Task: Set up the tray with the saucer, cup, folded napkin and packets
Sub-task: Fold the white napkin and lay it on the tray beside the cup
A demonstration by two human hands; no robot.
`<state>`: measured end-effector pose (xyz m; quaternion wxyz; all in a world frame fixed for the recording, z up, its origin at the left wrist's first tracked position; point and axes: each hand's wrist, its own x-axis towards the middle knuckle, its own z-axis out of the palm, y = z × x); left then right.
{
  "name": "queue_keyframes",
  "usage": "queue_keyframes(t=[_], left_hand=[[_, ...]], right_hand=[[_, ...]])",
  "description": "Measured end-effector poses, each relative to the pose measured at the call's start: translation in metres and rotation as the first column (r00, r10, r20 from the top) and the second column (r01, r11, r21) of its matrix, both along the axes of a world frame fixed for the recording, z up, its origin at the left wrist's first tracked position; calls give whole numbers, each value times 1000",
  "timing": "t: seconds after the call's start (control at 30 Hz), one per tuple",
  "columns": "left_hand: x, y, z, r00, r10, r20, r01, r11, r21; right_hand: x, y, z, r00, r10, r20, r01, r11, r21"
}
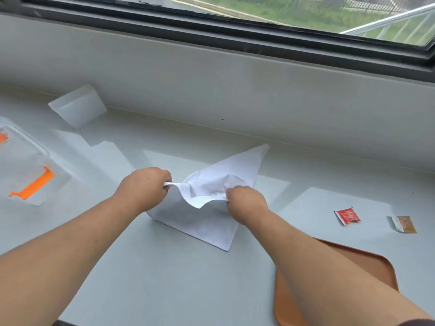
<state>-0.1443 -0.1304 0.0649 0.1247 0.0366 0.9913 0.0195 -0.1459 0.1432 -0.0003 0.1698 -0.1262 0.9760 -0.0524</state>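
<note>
packets: red packet [348, 216], brown packet [405, 224] (print unreadable) | napkin [211, 203] is pinched by left hand [143, 189] and right hand [246, 203]

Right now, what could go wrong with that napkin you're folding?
Both the left hand and right hand pinch the white napkin while its middle is crumpled, so the fold may come out crooked, or the napkin may tear. The right forearm hangs over the brown tray and might nudge it.
</note>
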Motion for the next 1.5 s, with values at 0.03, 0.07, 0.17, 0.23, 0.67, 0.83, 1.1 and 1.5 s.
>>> queue_keyframes(t=[0.03,0.07,0.17,0.23,0.67,0.83,1.1,1.5], left_hand=[[-1,-1,0,1000,7,3,-7,1000,-3],[-3,0,1,1000,14,-2,-14,1000,-11],[-16,9,15,994,74,-86,-72,997,25],[-26,20,35,971,132,-201,-108,987,123],[7,40,85,655,-121,-746,217,976,32],[63,29,26,833,-322,-449,348,937,-25],[114,14,-34,901,-110,419,202,962,-183],[80,8,-5,967,153,204,-140,987,-77]], right_hand=[[-5,9,7,996,-84,-28,82,994,-76],[-12,18,17,984,-169,-62,159,976,-150],[-34,49,63,926,-328,-186,269,920,-284],[-45,66,101,884,-362,-294,249,899,-360],[45,134,146,787,-60,-614,-162,940,-299],[96,123,79,958,219,-185,-246,959,-142],[134,99,34,924,251,288,-219,966,-137],[79,83,60,977,8,215,16,994,-107]])
